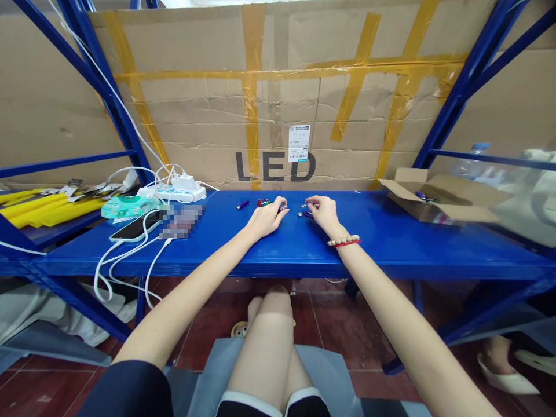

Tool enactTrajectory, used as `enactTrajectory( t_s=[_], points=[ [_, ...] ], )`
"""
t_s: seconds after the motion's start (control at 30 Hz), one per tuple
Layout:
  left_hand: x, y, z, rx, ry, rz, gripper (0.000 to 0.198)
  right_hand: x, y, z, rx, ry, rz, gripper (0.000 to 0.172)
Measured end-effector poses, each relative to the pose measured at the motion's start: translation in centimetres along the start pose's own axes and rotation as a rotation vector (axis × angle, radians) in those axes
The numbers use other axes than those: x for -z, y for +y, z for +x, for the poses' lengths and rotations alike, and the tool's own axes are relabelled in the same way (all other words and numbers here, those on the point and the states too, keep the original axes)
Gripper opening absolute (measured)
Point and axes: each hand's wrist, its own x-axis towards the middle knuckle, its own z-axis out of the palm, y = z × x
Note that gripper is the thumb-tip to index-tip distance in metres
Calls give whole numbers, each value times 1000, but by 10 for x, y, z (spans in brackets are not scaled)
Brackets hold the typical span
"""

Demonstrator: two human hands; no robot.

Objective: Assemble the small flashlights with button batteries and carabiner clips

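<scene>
My left hand [266, 220] is closed over the blue table, its fingertips around a small shiny piece [284, 208] whose kind I cannot make out. Just to the right, my right hand [325, 213] pinches thumb against fingers at a tiny metallic bit [304, 204], too small to name. Below those fingertips lie a small round silver piece [299, 214] and a purple piece [307, 215], partly hidden by the hand. A short purple cylinder [242, 205] rests left of my left hand. Beside that hand are small red and green parts [263, 203], partly covered by it.
Two phones, one a dark-screened phone [136, 226], lie at left with white cables near a power strip [174, 191] and green packet [130, 207]. Yellow items [56, 209] are far left. An open cardboard box [434, 197] stands right. Taped cardboard [208, 127] backs the table [278, 249].
</scene>
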Motion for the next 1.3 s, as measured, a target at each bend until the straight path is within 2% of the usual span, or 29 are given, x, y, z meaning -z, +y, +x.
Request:
enactTrajectory(
  t_s=[0.3, 0.43, 0.63, 0.93, 1.17, 1.3],
  points=[
    [0, 0, 0, -5, -11, -31, 22, -3, 1, 1, 75, 42, 7, 23],
    [0, 1, 0, -11, -8, -27, 21, -2, -4, 0, 65, 58, -33, 27],
    [-2, -2, 1, -29, -1, -17, 21, -2, -5, -1, 48, 57, -34, 21],
    [-1, 0, 1, -26, -2, -4, 21, -9, 6, 7, 54, 46, 84, 23],
    [-2, -2, 2, -36, 21, -4, 19, -4, -5, 3, -5, 24, 169, 15],
    [-4, -3, 2, -63, 26, -4, 19, -3, -11, 0, -19, -41, 235, 10]
  ],
)
